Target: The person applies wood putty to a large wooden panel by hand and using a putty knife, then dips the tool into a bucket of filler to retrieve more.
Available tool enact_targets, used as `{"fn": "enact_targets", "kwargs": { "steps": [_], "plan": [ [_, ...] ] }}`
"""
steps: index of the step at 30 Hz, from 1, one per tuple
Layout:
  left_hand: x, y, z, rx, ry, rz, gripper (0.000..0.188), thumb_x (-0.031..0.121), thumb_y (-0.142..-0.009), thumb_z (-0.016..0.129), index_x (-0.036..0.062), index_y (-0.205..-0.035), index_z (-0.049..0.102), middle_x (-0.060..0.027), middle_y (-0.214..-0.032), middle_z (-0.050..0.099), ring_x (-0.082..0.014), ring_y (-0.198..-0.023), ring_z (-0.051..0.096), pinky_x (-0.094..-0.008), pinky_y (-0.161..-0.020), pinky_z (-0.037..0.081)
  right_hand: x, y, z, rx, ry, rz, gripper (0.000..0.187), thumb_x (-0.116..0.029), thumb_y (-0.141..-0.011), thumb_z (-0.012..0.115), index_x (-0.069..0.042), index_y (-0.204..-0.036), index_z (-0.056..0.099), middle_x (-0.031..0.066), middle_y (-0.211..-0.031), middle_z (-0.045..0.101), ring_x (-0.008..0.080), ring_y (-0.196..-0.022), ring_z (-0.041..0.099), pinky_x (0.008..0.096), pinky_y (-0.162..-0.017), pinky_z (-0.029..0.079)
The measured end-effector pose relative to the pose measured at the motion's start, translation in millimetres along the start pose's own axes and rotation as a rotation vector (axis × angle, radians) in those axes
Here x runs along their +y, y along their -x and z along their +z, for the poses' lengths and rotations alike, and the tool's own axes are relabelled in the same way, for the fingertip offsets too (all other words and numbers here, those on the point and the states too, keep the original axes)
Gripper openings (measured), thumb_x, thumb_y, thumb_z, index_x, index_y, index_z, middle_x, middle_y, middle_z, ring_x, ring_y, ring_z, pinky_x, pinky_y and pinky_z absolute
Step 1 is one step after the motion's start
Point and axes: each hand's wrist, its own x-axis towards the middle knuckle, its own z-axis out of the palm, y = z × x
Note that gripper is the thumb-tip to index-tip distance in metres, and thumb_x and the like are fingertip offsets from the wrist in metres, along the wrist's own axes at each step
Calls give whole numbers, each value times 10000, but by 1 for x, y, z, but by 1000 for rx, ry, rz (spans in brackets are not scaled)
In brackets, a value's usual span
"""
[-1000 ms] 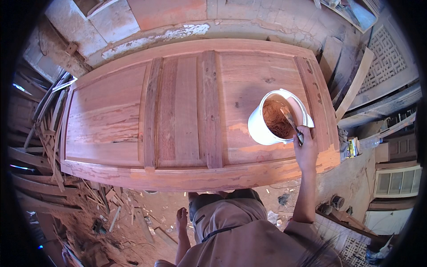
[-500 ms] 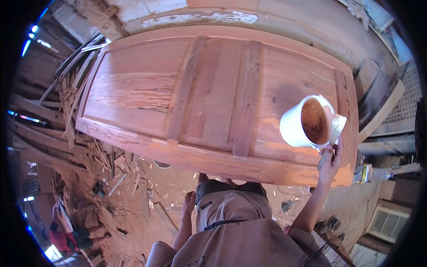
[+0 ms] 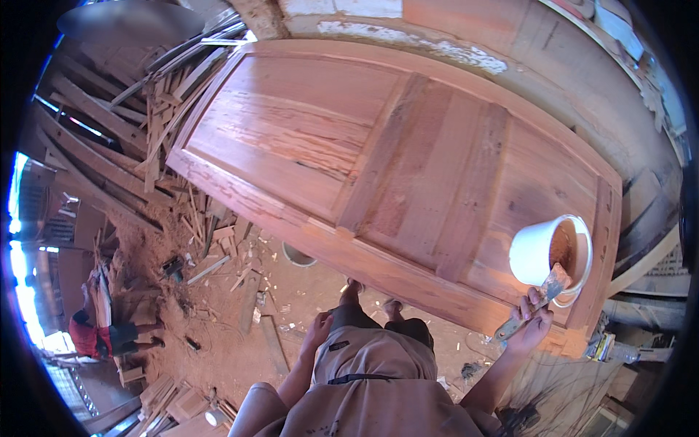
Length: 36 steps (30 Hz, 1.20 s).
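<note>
My right hand [image 3: 531, 328] is closed around the handle of a putty knife [image 3: 555, 282], whose flat blade carries brown paste. The blade is at the near rim of a white bucket [image 3: 530, 251], overlapping its mouth. Reddish-brown paste [image 3: 562, 247] is inside the bucket. It stands on the right end of a large panelled wooden door [image 3: 291, 138], which lies flat before me. Beside my hip hangs my left hand [image 3: 318, 329], its fingers loosely curled and nothing visible in them.
Scrap wood [image 3: 171, 124] is piled past the door's left end. Offcuts and shavings litter the dirt floor [image 3: 233, 320]. A round container [image 3: 297, 253] sits partly under the door's near edge. At far left, a person in red [image 3: 86, 335] is low by the floor. A wall borders the far side.
My view has turned, so the door appears more slanted. The putty knife has tilted in my right hand, its handle now showing toward me and its blade at the bucket's near rim.
</note>
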Motion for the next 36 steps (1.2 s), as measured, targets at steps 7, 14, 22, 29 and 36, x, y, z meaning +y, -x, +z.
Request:
{"fn": "enact_targets", "kwargs": {
  "steps": [7,14,22,29,36],
  "plan": [
    [-49,-62,-97,150,-32,39,450,365,-997,594,-24,-1224,610,-211,-1139,688,-329,-1056,682,-412,-911,537,130,13,80,127,5,295,518,-518,-1045,419,-41,-1235,485,-3,-855,450,97,-635,430,270,-503,411],
    [55,-188,-257,469,-88,363,303,226,-988,609,-21,-1163,623,-162,-1008,692,-237,-885,663,-361,-804,524,282,58,121,265,45,555,464,-417,-1037,501,-259,-1457,385,24,-878,457,130,-636,480,290,-463,477],
    [149,-361,-396,503,-237,772,442,298,-1009,592,-39,-1290,542,-224,-1223,620,-311,-1175,580,-409,-1016,474,466,58,187,416,737,544,499,-228,-1026,555,-169,-1499,407,39,-745,496,150,-636,582,312,-484,499],
    [135,-466,-465,628,-617,837,650,409,-997,562,-70,-1406,402,-273,-1439,448,-409,-1356,420,-479,-1130,339,552,37,202,276,1732,127,517,-167,-974,607,-155,-1469,461,244,-932,632,388,-768,673,478,-668,549],
    [135,-467,-452,613,-574,721,571,395,-985,575,-25,-1365,503,-228,-1457,462,-377,-1348,442,-477,-1103,353,587,18,196,428,1968,233,567,-233,-974,586,-202,-1511,407,258,-875,574,432,-710,659,508,-602,557]
  ]
}}
